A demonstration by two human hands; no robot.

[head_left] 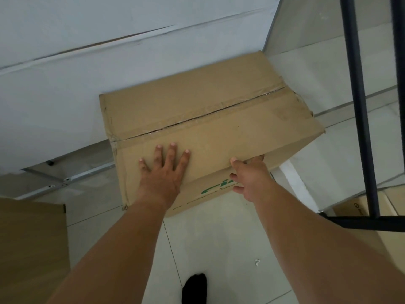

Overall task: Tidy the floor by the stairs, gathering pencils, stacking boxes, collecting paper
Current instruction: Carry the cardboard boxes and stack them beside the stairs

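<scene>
A large brown cardboard box [208, 119] with a taped top seam and green print on its near side stands in front of me, close to the white wall. My left hand [163, 170] lies flat on the box's top near the front edge, fingers spread. My right hand [247, 178] grips the box's near right edge, with the thumb on top and the fingers curled against the printed side.
Another brown box [32, 249] stands at the lower left. A third box [359, 207] sits at the right behind a black metal railing [359, 106]. A small white paper scrap [257, 262] lies on the tiled floor. A black-socked foot [195, 288] is below.
</scene>
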